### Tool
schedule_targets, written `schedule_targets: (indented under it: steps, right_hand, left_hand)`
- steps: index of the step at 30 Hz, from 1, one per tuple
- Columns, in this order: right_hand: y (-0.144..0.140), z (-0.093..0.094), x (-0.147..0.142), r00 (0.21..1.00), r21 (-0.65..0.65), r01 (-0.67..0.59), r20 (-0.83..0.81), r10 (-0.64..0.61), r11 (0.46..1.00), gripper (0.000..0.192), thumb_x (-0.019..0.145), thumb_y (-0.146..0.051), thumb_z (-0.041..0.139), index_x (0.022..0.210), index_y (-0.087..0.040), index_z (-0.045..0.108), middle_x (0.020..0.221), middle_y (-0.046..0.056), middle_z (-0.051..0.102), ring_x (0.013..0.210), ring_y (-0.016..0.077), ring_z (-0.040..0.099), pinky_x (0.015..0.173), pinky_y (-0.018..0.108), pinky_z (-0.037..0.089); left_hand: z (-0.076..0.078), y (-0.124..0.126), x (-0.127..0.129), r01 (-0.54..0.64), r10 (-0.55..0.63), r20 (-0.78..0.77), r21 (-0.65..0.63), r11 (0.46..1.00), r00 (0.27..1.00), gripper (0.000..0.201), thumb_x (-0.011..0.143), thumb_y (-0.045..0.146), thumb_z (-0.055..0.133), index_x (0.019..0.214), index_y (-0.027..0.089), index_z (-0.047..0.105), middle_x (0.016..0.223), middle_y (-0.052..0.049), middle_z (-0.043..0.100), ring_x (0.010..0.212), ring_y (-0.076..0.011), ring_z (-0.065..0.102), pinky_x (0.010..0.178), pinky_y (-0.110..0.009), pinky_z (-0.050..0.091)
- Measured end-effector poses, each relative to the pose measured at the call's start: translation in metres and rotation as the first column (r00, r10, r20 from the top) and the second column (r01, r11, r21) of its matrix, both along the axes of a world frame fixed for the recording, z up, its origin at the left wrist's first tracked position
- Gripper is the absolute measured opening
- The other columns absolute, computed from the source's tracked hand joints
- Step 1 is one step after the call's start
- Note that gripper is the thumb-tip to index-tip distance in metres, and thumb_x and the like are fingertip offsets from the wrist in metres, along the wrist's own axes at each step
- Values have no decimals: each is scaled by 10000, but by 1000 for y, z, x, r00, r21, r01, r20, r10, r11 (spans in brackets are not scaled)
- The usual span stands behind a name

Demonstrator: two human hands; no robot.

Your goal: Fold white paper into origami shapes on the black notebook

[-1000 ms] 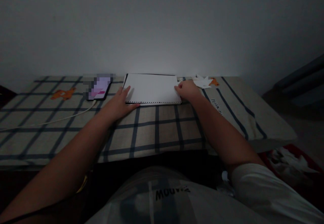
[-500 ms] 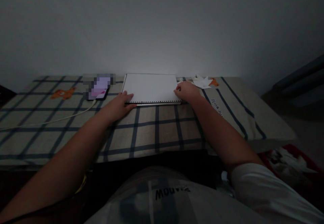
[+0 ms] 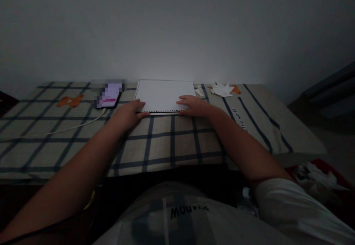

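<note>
a: what are the hands doing?
b: the left hand (image 3: 128,112) lies flat, fingers spread, on the near left corner of the sketch pad (image 3: 165,95). the right hand (image 3: 194,105) rests open on the near right edge, fingertips on the top sheet. neither grip is closed around anything; both just press down.
a: and the pad?
b: flat on the checked cloth (image 3: 172,141) over the worktop, far side near the wall, binding holes toward the person. it looks light, the sheets thin and easy to crease, so i'd take it by the stiff bound edge.
a: around it?
b: a phone (image 3: 108,96) with its cable (image 3: 55,131) just left, folded paper scraps (image 3: 222,89) to the right.
</note>
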State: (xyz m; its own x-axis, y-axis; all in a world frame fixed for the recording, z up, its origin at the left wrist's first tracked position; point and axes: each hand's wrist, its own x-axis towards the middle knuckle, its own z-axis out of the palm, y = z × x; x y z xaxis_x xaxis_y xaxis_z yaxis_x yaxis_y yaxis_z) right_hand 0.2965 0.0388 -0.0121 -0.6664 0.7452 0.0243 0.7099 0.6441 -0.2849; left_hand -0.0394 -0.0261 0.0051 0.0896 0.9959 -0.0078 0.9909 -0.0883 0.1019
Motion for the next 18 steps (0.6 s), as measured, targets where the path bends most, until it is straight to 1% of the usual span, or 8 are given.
schedule_targets:
  steps: [3,6,9,12,14,18]
  right_hand:
    - [0,1,2,1000,-17,5,0,-5,1000,619,1080,-443,799,1648,-212,716,1838,162,533,1715,356,520,1442,557,400]
    - [0,3,3,1000,-34,19,-5,-19,999,611,1063,-396,824,1635,-204,727,1829,165,535,1714,366,522,1442,580,402]
    - [0,4,4,1000,-49,20,-7,-20,999,609,1059,-363,828,1634,-191,725,1825,172,534,1717,363,521,1444,582,399]
    - [1,3,7,1000,-46,2,-5,-2,999,596,1063,-372,825,1630,-216,729,1831,159,534,1720,349,518,1444,581,395]
    - [1,3,8,1000,-31,-9,-3,9,999,621,1050,-398,842,1635,-226,726,1832,156,542,1713,343,526,1440,561,402]
    - [2,4,4,999,20,-54,1,54,998,639,1045,-353,827,1644,-163,712,1798,193,586,1677,346,562,1417,519,432]
  left_hand:
    - [0,-4,2,-41,41,-2,35,999,999,595,1104,521,676,1624,234,704,1788,-94,623,1622,-354,619,1350,-446,482]
    - [2,-8,6,-63,64,-17,45,997,998,606,1106,563,668,1602,220,724,1741,-113,669,1568,-375,666,1298,-452,528]
    - [4,-12,8,-46,48,-62,41,998,997,624,1115,595,637,1582,195,742,1669,-144,726,1499,-406,714,1224,-479,576]
    - [5,-13,7,0,6,-128,47,999,992,603,1110,624,627,1537,222,766,1596,-142,775,1443,-413,743,1171,-485,595]
    - [5,-12,5,28,-21,-148,47,999,989,585,1104,637,632,1510,240,776,1581,-134,782,1439,-407,742,1171,-477,590]
    - [4,-10,3,33,-26,-137,45,998,990,575,1119,622,628,1516,232,776,1592,-142,772,1461,-401,725,1192,-460,568]
